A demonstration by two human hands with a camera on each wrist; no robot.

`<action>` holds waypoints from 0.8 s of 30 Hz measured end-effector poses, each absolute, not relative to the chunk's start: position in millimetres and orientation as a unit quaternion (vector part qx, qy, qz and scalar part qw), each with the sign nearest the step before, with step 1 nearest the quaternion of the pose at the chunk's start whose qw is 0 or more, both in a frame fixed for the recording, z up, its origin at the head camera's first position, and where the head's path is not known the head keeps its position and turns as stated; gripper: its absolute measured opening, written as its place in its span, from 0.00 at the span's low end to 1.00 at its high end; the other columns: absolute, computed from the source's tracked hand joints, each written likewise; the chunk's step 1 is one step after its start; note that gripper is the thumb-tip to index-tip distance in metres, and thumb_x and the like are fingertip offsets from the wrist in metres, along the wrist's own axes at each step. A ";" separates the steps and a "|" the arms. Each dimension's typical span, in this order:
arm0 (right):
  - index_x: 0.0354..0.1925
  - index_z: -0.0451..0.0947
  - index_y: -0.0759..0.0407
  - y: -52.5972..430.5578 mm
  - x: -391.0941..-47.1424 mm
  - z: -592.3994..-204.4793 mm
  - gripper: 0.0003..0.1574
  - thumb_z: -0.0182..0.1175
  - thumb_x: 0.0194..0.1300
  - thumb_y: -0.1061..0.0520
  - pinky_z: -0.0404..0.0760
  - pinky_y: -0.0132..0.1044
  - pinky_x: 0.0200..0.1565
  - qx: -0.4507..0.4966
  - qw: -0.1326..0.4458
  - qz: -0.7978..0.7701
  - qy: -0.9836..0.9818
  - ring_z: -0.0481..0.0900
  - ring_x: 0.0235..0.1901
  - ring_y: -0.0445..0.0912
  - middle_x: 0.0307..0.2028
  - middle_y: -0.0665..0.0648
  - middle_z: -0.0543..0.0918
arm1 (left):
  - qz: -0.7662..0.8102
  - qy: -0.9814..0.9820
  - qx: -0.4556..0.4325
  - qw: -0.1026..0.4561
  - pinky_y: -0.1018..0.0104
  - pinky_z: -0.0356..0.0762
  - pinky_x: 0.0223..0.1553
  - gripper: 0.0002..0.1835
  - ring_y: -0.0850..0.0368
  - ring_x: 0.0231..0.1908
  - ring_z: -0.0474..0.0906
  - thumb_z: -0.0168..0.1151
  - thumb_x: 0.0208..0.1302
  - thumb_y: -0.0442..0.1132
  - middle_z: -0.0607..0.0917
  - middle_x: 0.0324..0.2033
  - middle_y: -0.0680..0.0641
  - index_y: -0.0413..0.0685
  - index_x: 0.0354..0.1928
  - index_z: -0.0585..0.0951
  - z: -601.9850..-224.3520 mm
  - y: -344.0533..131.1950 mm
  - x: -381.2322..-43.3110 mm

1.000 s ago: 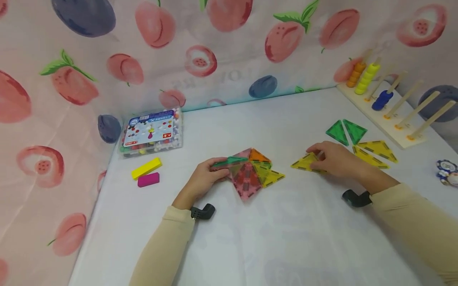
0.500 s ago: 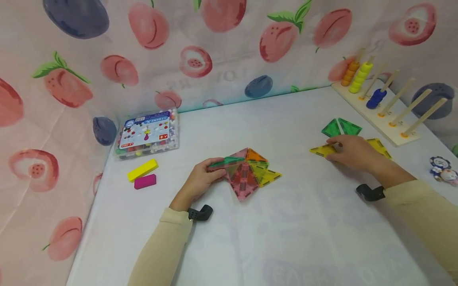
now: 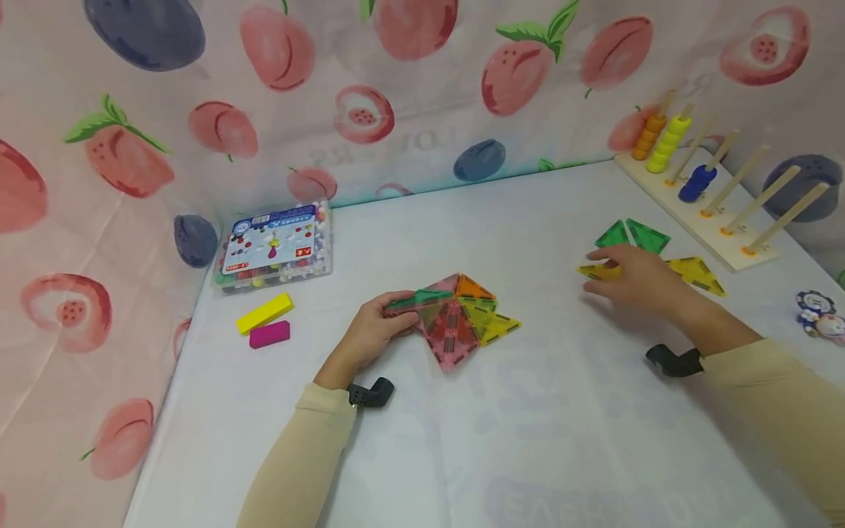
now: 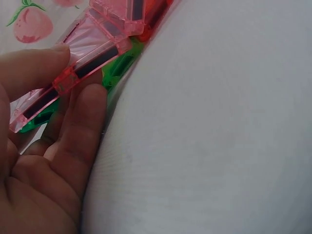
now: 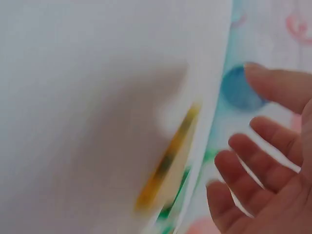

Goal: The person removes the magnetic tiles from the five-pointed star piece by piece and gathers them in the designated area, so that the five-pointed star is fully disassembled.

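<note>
My left hand (image 3: 370,334) pinches the left edge of a flat cluster of translucent magnetic tiles (image 3: 452,341), pink, green, orange and yellow. In the left wrist view the thumb lies on a pink tile (image 4: 95,46), and fingers are beneath it, near a green tile (image 4: 119,66). My right hand (image 3: 637,282) hovers over a yellow triangle tile (image 3: 597,272), partly hiding it. In the right wrist view that hand (image 5: 273,170) has its fingers apart with nothing between them. Another yellow tile (image 3: 696,273) and two green triangle tiles (image 3: 648,236) lie by the right hand.
A clear case of small beads (image 3: 273,246) stands at the back left. A yellow block (image 3: 265,313) and a magenta block (image 3: 270,334) lie before it. At the back right is a wooden peg board (image 3: 733,227) with colored beads. A small figure trinket (image 3: 818,314) lies far right.
My right hand moved right with a yellow triangle tile, set it down by the other loose tiles and let go. The left hand keeps its hold on the cluster.
</note>
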State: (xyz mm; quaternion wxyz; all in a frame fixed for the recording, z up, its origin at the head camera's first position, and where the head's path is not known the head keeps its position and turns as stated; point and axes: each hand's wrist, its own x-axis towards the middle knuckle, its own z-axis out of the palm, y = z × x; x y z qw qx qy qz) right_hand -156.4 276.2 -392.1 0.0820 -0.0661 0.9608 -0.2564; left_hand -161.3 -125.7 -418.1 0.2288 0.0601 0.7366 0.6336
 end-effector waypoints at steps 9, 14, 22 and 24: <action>0.51 0.67 0.53 184.4 -145.2 -404.9 0.26 0.62 0.55 0.50 0.69 0.44 0.51 -0.196 0.169 -0.312 0.914 0.70 0.49 0.46 0.48 0.51 0.75 | 0.639 0.731 0.055 0.234 0.61 0.73 0.44 0.24 0.54 0.42 0.75 0.60 0.58 0.35 0.75 0.48 0.41 0.45 0.58 0.70 -429.9 -126.1 -165.8; 0.53 0.67 0.55 160.4 -141.8 -407.8 0.26 0.61 0.56 0.57 0.73 0.37 0.42 -0.247 0.139 -0.311 0.907 0.71 0.39 0.43 0.41 0.49 0.74 | 0.644 0.729 0.049 0.227 0.63 0.74 0.43 0.24 0.53 0.43 0.75 0.63 0.56 0.39 0.76 0.47 0.42 0.50 0.56 0.72 -442.7 -127.6 -170.1; 0.55 0.71 0.49 172.3 -132.8 -404.9 0.26 0.60 0.57 0.58 0.73 0.34 0.38 -0.232 0.148 -0.266 0.924 0.70 0.36 0.42 0.38 0.46 0.72 | 0.638 0.739 0.063 0.209 0.64 0.75 0.40 0.23 0.53 0.41 0.76 0.64 0.54 0.40 0.78 0.44 0.43 0.53 0.54 0.74 -443.8 -128.9 -168.9; 0.56 0.71 0.48 183.6 -130.4 -404.5 0.27 0.61 0.56 0.57 0.73 0.34 0.38 -0.220 0.154 -0.254 0.929 0.69 0.35 0.42 0.37 0.46 0.72 | 0.635 0.742 0.063 0.207 0.65 0.75 0.40 0.22 0.53 0.40 0.76 0.64 0.54 0.41 0.78 0.43 0.44 0.54 0.53 0.74 -443.2 -129.3 -168.6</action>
